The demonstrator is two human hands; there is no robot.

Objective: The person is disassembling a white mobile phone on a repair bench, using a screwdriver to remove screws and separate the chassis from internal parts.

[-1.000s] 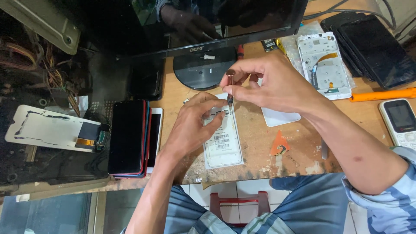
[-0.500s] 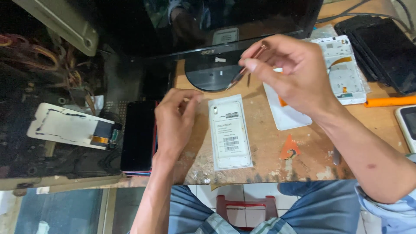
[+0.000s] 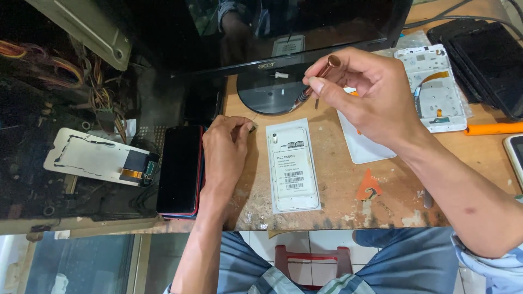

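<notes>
On workbench (image 3: 338, 185) — right hand (image 3: 370, 98) grips screwdriver (image 3: 315, 83) | white phone (image 3: 292, 166) flat

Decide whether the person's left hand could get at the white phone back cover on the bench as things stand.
Probably yes. The left hand rests on the wooden bench right beside the white phone back cover, with nothing lying between them; the right hand and its screwdriver are above, clear.

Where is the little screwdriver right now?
The screwdriver is in the right hand, raised above the wooden bench just in front of the monitor stand.
</notes>
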